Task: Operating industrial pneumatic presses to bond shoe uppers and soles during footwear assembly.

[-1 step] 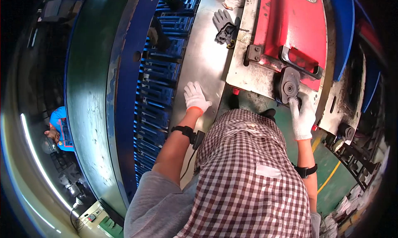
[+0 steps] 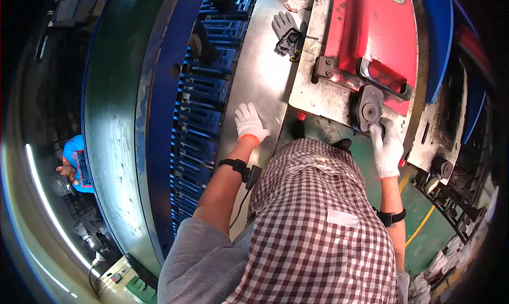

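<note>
My left hand, in a white knitted glove with an orange cuff, rests flat with its fingers spread on a bare metal table strip. Nothing is in it. To the right, my right hand, gloved likewise, is closed at the lower end of a dark rounded fitting with a round disc on its face. Its thumb lies against the fitting; the other fingertips are partly hidden. The fitting sits at the near edge of a stained pale plate under a red machine cover.
A grey-and-black glove lies farther up the metal strip. Left of it runs a blue slatted machine bed beside a long dark green beam. A black-edged handle is on the red cover. Far left, a person in blue bends down.
</note>
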Demonstrator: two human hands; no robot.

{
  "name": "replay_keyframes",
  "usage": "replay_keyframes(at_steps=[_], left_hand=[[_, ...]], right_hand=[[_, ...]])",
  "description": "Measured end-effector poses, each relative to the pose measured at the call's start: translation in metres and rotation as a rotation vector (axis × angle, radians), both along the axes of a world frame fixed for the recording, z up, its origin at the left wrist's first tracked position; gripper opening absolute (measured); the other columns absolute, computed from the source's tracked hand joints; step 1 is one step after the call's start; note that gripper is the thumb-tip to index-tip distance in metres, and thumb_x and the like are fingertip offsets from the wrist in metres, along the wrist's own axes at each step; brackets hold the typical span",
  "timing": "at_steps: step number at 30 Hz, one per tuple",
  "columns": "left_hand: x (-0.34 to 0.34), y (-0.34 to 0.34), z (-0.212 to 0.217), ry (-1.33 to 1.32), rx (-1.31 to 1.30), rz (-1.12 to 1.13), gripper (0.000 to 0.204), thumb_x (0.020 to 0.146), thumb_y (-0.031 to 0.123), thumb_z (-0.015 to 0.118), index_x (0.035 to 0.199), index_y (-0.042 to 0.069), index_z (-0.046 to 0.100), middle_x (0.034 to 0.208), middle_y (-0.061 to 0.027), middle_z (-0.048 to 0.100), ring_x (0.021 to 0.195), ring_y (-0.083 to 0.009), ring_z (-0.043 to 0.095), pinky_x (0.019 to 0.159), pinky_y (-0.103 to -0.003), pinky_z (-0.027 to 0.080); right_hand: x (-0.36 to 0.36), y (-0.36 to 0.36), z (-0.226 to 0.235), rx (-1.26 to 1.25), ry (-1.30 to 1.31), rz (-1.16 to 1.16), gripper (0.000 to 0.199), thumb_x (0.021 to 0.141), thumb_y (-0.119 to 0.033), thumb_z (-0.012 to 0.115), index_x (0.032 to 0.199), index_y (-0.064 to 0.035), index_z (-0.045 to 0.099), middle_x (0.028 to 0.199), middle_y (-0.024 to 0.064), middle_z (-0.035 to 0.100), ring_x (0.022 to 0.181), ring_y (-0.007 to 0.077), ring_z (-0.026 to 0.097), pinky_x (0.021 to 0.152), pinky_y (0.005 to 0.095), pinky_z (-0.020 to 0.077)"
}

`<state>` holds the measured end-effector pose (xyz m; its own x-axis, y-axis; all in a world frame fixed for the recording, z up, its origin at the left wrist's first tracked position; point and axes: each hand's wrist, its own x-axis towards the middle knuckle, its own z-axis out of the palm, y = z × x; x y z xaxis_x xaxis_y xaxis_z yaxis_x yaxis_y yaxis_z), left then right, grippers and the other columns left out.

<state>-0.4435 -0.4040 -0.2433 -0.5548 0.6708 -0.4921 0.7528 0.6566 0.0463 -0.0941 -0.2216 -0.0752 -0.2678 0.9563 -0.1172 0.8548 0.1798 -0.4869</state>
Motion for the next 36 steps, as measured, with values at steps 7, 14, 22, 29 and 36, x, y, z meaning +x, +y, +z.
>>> replay_keyframes(at_steps=[7,14,22,29,36], left_hand=[[0.003,0.019,0.007,0.06,-0.236,0.006,0.135,0.053,0.037,0.104,0.157,0.005,0.025,0.157,-0.0236,0.032,0.147,-0.0465,0.035,0.118,-0.058,0.042],[0.007,0.025,0.012,0.056,-0.274,0.001,0.145,0.052,0.038,0.107,0.164,0.006,0.02,0.162,-0.0245,0.031,0.149,-0.0455,0.035,0.12,-0.056,0.043],[0.008,0.028,0.011,0.007,-0.348,-0.02,0.153,0.057,0.041,0.106,0.171,0.004,0.01,0.172,-0.0296,0.018,0.158,-0.0499,0.026,0.126,-0.056,0.036],[0.008,0.028,0.011,0.006,-0.357,-0.024,0.154,0.058,0.042,0.105,0.171,0.003,0.007,0.174,-0.0302,0.016,0.16,-0.0503,0.024,0.126,-0.057,0.034],[0.008,0.026,0.007,0.019,-0.342,-0.036,0.154,0.057,0.042,0.105,0.171,0.003,0.009,0.172,-0.0296,0.018,0.157,-0.0488,0.027,0.125,-0.056,0.036]], right_hand=[[0.011,0.009,-0.007,0.04,0.085,0.169,0.037,0.091,-0.027,0.083,0.117,-0.0029,0.071,0.101,0.0174,0.077,0.092,0.0324,0.076,0.087,0.0412,0.0585],[0.013,0.01,-0.016,0.071,0.08,0.115,0.035,0.086,-0.03,0.087,0.109,-0.0055,0.077,0.103,0.0147,0.077,0.098,0.0329,0.075,0.089,0.0418,0.0582],[0.011,0.008,-0.018,0.084,0.101,0.075,0.036,0.085,-0.027,0.088,0.113,-0.0063,0.077,0.103,0.0149,0.078,0.097,0.0308,0.077,0.088,0.04,0.0593],[0.012,0.008,-0.018,0.11,0.108,0.106,0.035,0.086,-0.024,0.088,0.112,-0.005,0.076,0.099,0.0161,0.078,0.091,0.0287,0.077,0.085,0.0392,0.0593],[0.013,0.008,-0.02,0.101,0.116,0.092,0.035,0.087,-0.025,0.087,0.114,-0.0045,0.076,0.101,0.0162,0.078,0.092,0.0278,0.077,0.086,0.039,0.0594]])
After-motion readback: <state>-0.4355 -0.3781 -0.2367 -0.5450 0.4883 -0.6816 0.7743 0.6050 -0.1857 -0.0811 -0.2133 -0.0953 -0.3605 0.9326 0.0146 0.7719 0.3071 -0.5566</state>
